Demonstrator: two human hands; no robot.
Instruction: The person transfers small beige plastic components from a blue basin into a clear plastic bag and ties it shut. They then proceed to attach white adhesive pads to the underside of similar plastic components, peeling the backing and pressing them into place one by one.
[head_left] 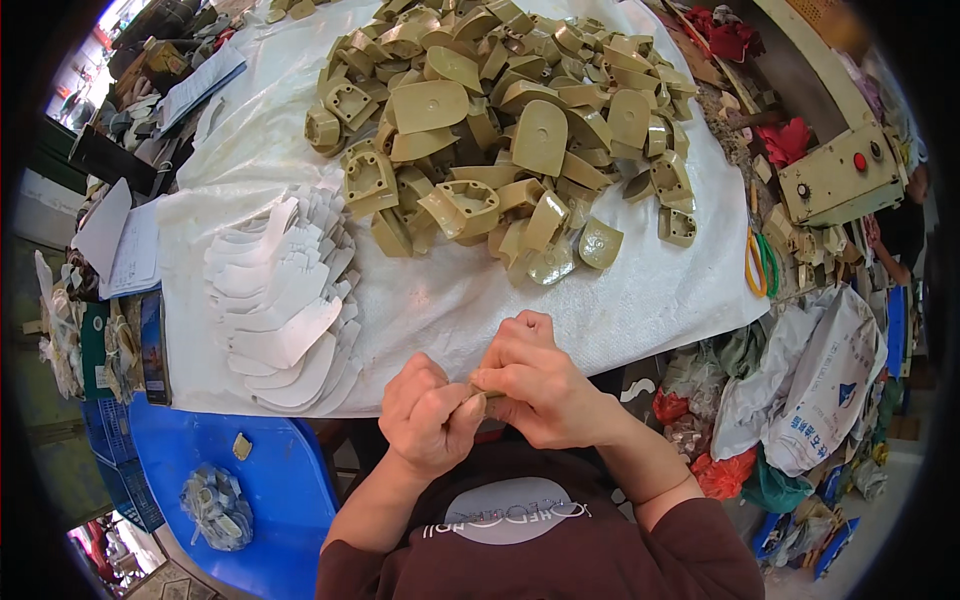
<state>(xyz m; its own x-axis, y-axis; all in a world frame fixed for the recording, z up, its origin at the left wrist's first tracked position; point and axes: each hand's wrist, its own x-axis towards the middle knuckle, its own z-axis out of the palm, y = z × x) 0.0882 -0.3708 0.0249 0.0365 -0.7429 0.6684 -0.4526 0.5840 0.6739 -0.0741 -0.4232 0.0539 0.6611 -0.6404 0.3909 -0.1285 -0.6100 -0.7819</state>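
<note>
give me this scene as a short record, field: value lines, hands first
left hand: fingers closed, meeting the right hand
between hands: small tan piece, mostly hidden
beyond hands: pile of glossy olive-tan molded pieces
left of pile, nearer the person: overlapping flat white pieces
under both: white sheet
lower left: blue surface bearing a clear bag of pieces
right: pale control box with red button

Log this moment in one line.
left hand: pinching small tan piece, mostly hidden | right hand: same piece | olive parts: heaped on white sheet | white cutouts: stacked left
</note>
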